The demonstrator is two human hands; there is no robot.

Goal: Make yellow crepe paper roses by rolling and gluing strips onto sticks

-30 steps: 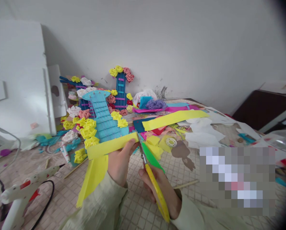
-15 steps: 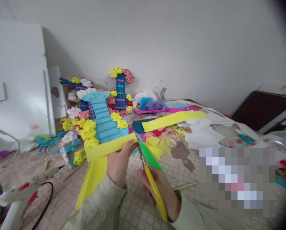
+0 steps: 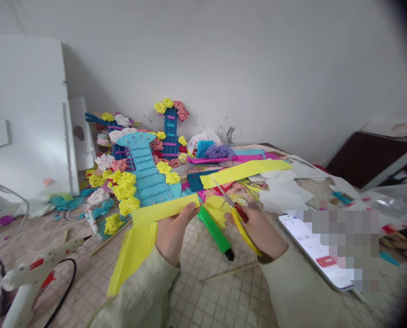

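Between thumb and fingers, my left hand (image 3: 176, 230) pinches a folded strip of yellow crepe paper (image 3: 162, 210). Its other end hangs down over my left sleeve. My right hand (image 3: 263, 230) grips a pair of scissors (image 3: 239, 223) with yellow handles, blades angled up to the left and a little apart. The blades are clear of the paper strip. A green utility knife (image 3: 215, 232) lies on the table between my hands. Just behind the strip stands a light-blue guitar-shaped piece (image 3: 152, 173) with strings and yellow paper flowers (image 3: 124, 184) beside it.
A white glue gun (image 3: 29, 282) with its black cord rests at the left front. At the right lies a phone (image 3: 312, 248), partly blurred out. Another yellow paper strip (image 3: 247, 172) stretches across the paper scraps at the back. A wooden stick (image 3: 229, 273) lies in front.
My right hand has moved right and back with the scissors, away from the yellow strip, and the blades have opened. My left hand and the strip have shifted slightly. The green knife now shows fully.
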